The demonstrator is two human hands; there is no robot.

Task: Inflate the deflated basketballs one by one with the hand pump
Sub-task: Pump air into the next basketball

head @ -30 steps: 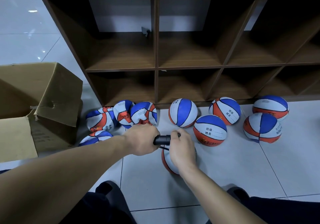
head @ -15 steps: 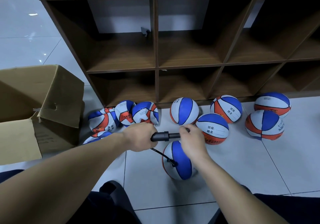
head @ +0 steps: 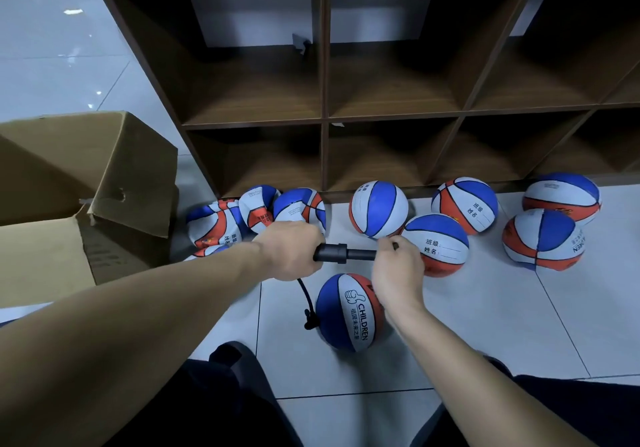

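The left hand (head: 289, 250) grips the barrel of the black hand pump (head: 341, 253), the right hand (head: 398, 266) its handle end. A black hose (head: 304, 299) runs down into a basketball (head: 349, 311) on the tiled floor (head: 485, 325). Crumpled deflated basketballs (head: 242, 214) lie beside a cardboard box (head: 86, 183); round basketballs (head: 464, 204) lie along the wooden shelf unit (head: 323, 100).

right hand (head: 398, 270) now further from left hand (head: 289, 251), more of the pump (head: 343, 253) shaft showing between them, ball (head: 349, 311) on hose turned, printed panel up
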